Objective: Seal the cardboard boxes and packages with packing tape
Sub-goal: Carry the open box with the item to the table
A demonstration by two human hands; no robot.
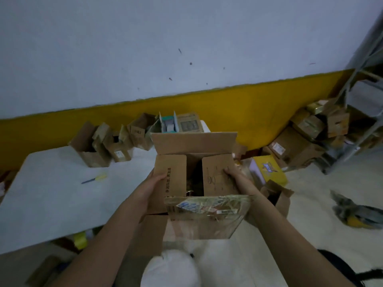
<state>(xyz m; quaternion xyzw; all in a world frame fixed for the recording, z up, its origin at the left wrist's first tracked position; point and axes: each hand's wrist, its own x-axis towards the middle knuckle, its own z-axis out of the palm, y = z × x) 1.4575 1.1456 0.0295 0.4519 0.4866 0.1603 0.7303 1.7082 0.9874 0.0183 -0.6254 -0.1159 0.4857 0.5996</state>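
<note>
At the centre of the frame a cardboard box [199,183] stands open with its far flap upright, the left hand [152,184] pressing down its left flap and the right hand [232,172] its right flap, while a yellow-handled cutter [94,179] lies on the white table [51,193] at left.

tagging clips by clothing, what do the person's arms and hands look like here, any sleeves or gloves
Both arms are bare from the frame edge to the fingers: no sleeves in view, no gloves. The left hand and right hand show no rings, and no watch or band is visible on either wrist. Slim forearms; the dim, soft picture hides finer marks.
</note>
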